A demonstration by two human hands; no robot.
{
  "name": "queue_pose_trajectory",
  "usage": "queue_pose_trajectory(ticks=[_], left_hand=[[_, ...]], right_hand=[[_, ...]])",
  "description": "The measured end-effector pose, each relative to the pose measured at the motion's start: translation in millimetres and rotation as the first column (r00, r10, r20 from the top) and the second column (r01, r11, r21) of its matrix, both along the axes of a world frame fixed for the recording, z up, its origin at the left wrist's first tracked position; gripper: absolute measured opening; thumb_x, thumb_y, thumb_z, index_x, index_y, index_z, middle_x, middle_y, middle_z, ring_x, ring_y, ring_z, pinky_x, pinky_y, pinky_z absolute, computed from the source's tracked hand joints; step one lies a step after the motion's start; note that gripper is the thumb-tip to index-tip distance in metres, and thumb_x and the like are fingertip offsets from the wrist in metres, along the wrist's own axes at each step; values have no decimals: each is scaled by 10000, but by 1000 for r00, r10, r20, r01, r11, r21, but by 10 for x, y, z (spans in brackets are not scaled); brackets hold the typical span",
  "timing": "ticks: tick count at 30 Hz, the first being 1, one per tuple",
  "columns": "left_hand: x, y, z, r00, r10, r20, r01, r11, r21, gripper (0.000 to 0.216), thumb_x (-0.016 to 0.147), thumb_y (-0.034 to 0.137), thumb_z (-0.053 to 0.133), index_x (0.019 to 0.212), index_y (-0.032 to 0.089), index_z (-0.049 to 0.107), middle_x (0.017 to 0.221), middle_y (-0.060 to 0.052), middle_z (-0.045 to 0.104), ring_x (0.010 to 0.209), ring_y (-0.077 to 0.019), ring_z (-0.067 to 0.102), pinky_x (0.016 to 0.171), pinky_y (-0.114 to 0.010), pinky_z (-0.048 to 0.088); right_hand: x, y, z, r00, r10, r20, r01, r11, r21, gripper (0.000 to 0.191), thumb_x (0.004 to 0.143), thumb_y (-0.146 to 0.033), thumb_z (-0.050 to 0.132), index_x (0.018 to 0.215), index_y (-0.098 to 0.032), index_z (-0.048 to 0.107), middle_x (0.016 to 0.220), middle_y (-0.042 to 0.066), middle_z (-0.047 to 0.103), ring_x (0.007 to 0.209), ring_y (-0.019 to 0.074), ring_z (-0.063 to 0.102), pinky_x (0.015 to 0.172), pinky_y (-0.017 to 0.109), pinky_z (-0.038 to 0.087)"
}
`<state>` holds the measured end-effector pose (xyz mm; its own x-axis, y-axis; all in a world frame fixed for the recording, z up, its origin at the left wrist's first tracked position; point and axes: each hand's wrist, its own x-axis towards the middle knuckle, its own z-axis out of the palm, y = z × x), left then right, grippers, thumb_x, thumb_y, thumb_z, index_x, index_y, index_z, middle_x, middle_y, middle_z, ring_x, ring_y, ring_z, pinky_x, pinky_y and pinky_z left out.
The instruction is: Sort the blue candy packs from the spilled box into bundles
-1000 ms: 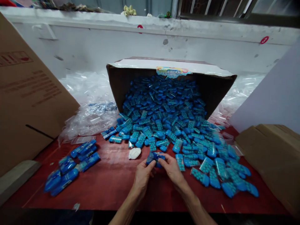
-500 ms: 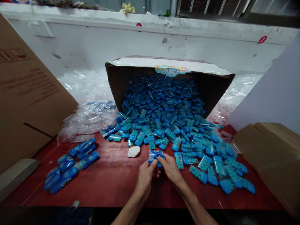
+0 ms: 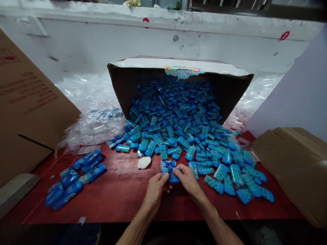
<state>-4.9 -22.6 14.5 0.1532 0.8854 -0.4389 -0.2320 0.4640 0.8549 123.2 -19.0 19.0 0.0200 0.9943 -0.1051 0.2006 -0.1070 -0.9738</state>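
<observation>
My left hand point(image 3: 154, 190) and my right hand point(image 3: 188, 180) meet over the red table point(image 3: 122, 200), both pinching one small blue packet in clear wrap point(image 3: 168, 169). Just beyond them a tipped cardboard box point(image 3: 231, 90) spills a big heap of blue packets point(image 3: 178, 126) onto the table. A small pile of wrapped blue packets point(image 3: 74, 178) lies at the left.
A white crumpled scrap point(image 3: 144, 162) lies left of my hands. Clear plastic bags point(image 3: 92, 119) pile behind at the left. Large cardboard boxes stand at the left point(image 3: 28, 112) and right point(image 3: 296, 163). A white wall point(image 3: 102, 44) runs behind.
The view has tilted slightly down. My hands stay together on the blue packet, working it a little between the fingers.
</observation>
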Motion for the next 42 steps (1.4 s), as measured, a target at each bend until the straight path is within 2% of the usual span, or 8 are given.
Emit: queue_pose_trajectory(ticks=[6,11,15,20,23,26,31,42], left_hand=[[-26,-1,42,998,29,50,-24,994,-103,288,560,367,675,591,122,526,459,18,533,395,-72,480,382,-172,304],[-81,-20,70,980,43,195,0,976,-218,245,620,328,652,637,130,509,489,7,554,404,-62,494,375,-152,323],[-143,-40,81,941,90,327,16,951,-308,181,668,286,623,699,142,518,517,-2,571,427,-74,526,390,-155,376],[-175,-58,83,911,168,377,-20,931,-365,154,698,274,602,702,155,503,473,10,550,410,-77,521,381,-154,387],[-172,-60,93,902,192,387,-25,918,-396,157,722,293,574,708,154,502,446,10,538,394,-82,515,361,-152,375],[-158,-64,103,899,211,383,-28,903,-430,166,737,306,554,699,153,502,444,6,540,387,-82,517,364,-153,385],[-116,-77,86,903,217,372,-53,914,-403,164,720,298,576,712,148,510,466,3,555,398,-82,527,370,-154,395],[-151,-83,74,913,124,389,-33,972,-231,185,700,299,595,773,134,556,612,-36,626,495,-107,573,432,-185,454]], right_hand=[[192,-84,112,927,-79,367,38,992,118,325,816,-387,393,635,-177,563,591,-22,516,577,117,473,524,216,311],[388,-118,80,377,-134,916,94,990,106,172,783,-310,496,896,-202,568,828,82,576,726,212,562,559,268,350],[356,-91,-17,253,-71,965,68,996,55,286,754,-294,543,1022,-196,518,861,112,547,705,244,581,507,274,357],[342,-28,-89,364,-48,930,64,998,27,409,738,-232,529,1136,-160,463,876,131,550,699,245,590,546,300,394],[411,-17,-13,676,-86,732,91,995,32,428,705,-221,528,1125,-171,466,899,98,552,743,231,580,603,318,430],[451,-61,187,984,-122,126,130,990,-58,475,719,-305,510,1165,-205,382,854,41,545,644,175,572,543,312,473],[298,-195,462,837,-93,-539,56,995,-85,483,690,-321,587,1115,-252,368,934,32,536,682,161,577,504,293,507],[182,-254,372,864,-120,-489,103,993,-62,481,655,-239,642,1059,-248,381,982,22,563,748,160,585,587,291,527]])
